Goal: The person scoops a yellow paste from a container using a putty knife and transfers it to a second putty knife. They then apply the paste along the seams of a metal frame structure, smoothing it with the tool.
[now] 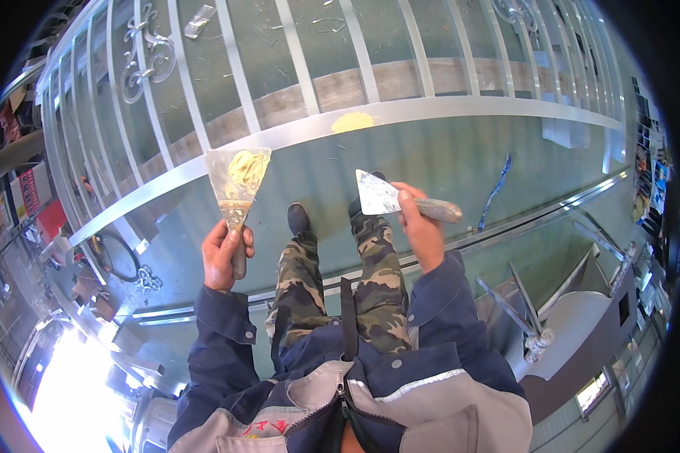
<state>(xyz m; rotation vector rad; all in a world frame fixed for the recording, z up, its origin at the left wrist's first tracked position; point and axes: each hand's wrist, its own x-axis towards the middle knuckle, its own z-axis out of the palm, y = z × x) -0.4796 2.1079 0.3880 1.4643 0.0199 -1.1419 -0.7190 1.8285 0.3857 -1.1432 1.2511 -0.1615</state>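
Note:
My left hand (223, 255) is wrapped round the handle of a wide putty knife (223, 189), its blade pointing away from me. A lump of pale yellow putty (247, 167) sits on that blade. In my right hand (421, 230) is a second, smaller putty knife (379, 195), with its whitish, smeared blade turned to the left and its handle to the right. Both blades are apart from each other. Just beyond them runs the bottom rail of a silver metal railing (423, 108), where a patch of yellow putty (353, 121) is spread.
Silver upright bars (298, 57) rise beyond the rail, with a scroll ornament (147, 54) at left. A blue strip (496, 191) lies on the green floor at right. A long metal bar (521, 219) crosses near my legs. Grey sheet-metal parts (574, 325) stand at lower right.

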